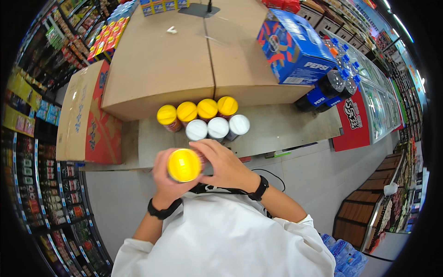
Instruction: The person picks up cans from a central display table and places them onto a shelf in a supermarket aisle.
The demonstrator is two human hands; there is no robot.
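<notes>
A canister with a yellow lid (pixel 184 165) is held between both hands in front of my chest. My left hand (pixel 165 176) wraps its left side, and my right hand (pixel 221 164) has its fingers around its right side. Just beyond the hands, several yellow-lidded canisters (pixel 207 109) stand in a row on a low grey shelf board (pixel 277 124). Three white-lidded canisters (pixel 218 128) stand in front of that row, close against it. The side of the held canister is mostly hidden by my fingers.
Large brown cardboard boxes (pixel 166 65) rise behind the canisters. A red and brown carton (pixel 88 117) stands left. At the right are a blue Pepsi box (pixel 294 48) and cola bottles (pixel 325 90), with a glass-topped freezer (pixel 380 104) beyond. Stocked shelves (pixel 52 183) line the left.
</notes>
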